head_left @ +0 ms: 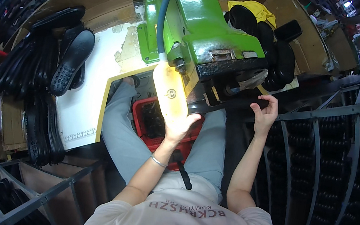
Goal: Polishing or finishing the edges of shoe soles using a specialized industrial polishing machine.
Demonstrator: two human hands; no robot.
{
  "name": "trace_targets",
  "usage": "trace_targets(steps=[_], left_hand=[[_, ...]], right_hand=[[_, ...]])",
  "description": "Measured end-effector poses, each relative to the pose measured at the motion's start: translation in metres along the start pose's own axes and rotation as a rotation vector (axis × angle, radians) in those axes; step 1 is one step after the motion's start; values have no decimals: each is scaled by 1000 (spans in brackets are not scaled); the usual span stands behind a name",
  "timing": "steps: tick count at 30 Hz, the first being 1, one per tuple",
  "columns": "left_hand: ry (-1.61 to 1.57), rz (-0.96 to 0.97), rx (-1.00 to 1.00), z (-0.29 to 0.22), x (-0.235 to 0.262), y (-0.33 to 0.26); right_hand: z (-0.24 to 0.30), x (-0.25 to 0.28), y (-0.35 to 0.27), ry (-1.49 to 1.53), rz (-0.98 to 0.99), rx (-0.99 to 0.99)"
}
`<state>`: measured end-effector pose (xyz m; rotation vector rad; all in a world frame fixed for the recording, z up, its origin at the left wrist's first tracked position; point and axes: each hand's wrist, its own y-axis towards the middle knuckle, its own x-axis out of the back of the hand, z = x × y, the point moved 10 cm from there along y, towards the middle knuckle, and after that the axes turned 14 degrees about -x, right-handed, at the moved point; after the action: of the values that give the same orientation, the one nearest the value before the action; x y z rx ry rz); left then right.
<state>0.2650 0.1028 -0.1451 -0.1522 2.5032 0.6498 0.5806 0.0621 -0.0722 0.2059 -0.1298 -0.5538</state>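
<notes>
A long black shoe sole (248, 103) lies under the head of a green machine (219, 30), level with its dark working end. My right hand (266, 114) grips the sole's right end, thumb and bent fingers closed round it. At the other end is my left hand (179, 127), its thumb against the sole's left end; a bright yellow box (170, 90) on a blue-grey cable (163, 13) covers most of its fingers. The sole's middle is partly hidden by the machine head.
Black soles (73, 58) are piled on the white tabletop (88, 95) at left. More soles (281, 62) and a yellow cloth (254, 11) lie right of the machine. Below, between my legs, sits a red crate (138, 122). A metal rack (316, 155) holding many soles stands at right.
</notes>
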Motion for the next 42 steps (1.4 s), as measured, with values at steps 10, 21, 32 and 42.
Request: trace_targets(steps=[10, 21, 32, 42], left_hand=[[238, 120, -45, -21, 16, 1], [451, 139, -292, -67, 0, 27], [-25, -46, 35, -52, 91, 20], [550, 362, -427, -136, 42, 14]], right_hand=[[11, -20, 10, -4, 82, 138], [-39, -29, 7, 162, 51, -97], [85, -105, -34, -289, 43, 246], [2, -131, -80, 326, 127, -293]])
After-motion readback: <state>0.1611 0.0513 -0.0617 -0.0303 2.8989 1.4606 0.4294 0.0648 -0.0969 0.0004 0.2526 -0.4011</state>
